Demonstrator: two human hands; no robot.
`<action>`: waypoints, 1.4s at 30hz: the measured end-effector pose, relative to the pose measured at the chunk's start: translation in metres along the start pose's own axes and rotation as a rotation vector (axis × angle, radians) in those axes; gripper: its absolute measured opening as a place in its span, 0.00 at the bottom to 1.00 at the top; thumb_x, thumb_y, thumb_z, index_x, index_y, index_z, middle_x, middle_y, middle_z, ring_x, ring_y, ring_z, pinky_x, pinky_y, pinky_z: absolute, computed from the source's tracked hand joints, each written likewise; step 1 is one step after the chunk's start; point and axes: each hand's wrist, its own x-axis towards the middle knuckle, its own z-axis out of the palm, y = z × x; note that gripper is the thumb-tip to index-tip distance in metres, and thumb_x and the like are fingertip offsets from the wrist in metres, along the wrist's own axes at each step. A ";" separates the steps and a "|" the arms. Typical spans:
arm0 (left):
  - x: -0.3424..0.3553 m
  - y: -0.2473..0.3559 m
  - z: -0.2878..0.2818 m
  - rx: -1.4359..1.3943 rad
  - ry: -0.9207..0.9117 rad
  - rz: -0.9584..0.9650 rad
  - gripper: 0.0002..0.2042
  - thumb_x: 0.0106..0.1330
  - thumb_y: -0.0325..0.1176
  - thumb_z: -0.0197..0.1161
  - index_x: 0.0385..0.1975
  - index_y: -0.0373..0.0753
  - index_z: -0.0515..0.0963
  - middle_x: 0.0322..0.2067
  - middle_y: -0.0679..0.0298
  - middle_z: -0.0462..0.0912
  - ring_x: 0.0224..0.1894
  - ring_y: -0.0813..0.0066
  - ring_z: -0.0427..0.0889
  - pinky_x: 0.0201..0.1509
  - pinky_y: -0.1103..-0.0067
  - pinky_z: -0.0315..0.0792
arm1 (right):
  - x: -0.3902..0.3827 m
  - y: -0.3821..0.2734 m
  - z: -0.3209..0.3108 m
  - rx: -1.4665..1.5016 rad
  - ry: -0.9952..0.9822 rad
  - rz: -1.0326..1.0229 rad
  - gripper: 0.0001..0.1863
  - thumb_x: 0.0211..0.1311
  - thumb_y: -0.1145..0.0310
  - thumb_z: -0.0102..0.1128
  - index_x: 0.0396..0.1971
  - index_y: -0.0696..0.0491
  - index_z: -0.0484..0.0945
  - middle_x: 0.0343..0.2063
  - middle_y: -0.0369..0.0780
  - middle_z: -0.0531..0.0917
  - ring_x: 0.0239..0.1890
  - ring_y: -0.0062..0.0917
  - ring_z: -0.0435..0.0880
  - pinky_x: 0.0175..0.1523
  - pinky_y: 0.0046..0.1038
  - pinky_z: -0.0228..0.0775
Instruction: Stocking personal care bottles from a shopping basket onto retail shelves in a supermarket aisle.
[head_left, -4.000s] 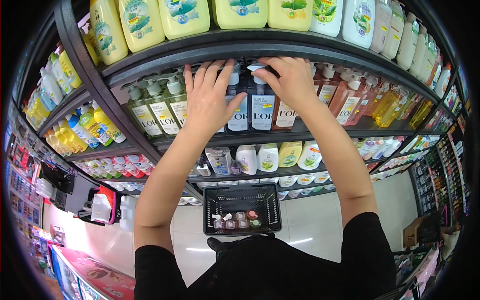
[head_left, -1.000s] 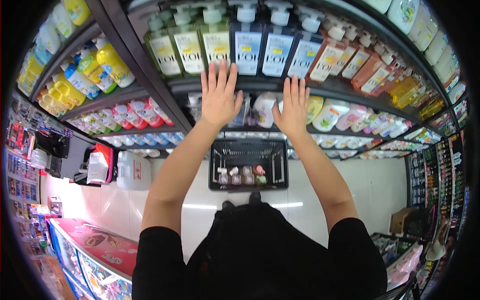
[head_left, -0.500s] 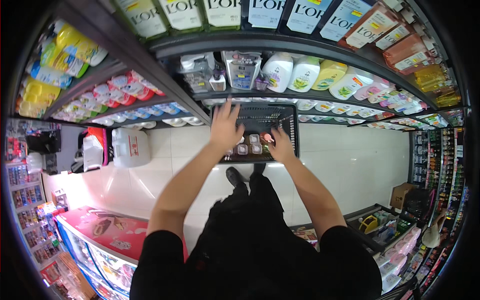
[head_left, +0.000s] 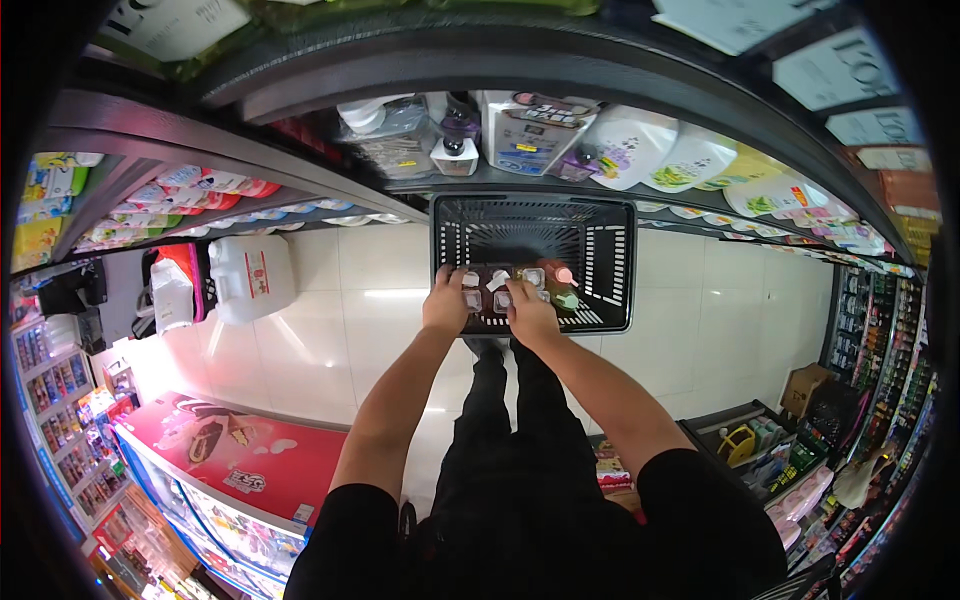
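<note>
A black plastic shopping basket (head_left: 615, 322) stands before the shelf, with several dark bottles topped by clear square caps (head_left: 473, 300) packed upright in it. My left hand (head_left: 447, 303) lies along the left side of these bottles, fingers extended and touching the nearest caps. My right hand (head_left: 532, 314) reaches over the basket's near rim, its fingers resting among the caps on the right; its fingertips are partly hidden between them. Right of that group are a bottle with a pink top (head_left: 564, 275) and a green one (head_left: 566, 299).
Pump bottles and grey refill pouches (head_left: 532, 130) line the shelf beyond the basket, with white bottles (head_left: 630, 145) beside them. A white jerrycan (head_left: 252, 278) stands on the floor at left, a red-topped freezer (head_left: 235, 445) behind it. At right is another dark crate (head_left: 760, 440).
My left hand has come down from above the basket's left side onto the caps. My right hand has moved left, off the pink-topped bottle. The view has shifted closer to the shelf.
</note>
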 end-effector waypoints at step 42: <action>-0.045 0.189 -0.265 -1.500 -0.168 0.340 0.10 0.73 0.29 0.66 0.50 0.35 0.77 0.42 0.59 0.88 0.44 0.71 0.87 0.50 0.74 0.80 | -0.086 -0.089 -0.349 1.713 0.541 -0.062 0.16 0.76 0.55 0.58 0.50 0.52 0.76 0.53 0.44 0.84 0.58 0.38 0.84 0.63 0.40 0.77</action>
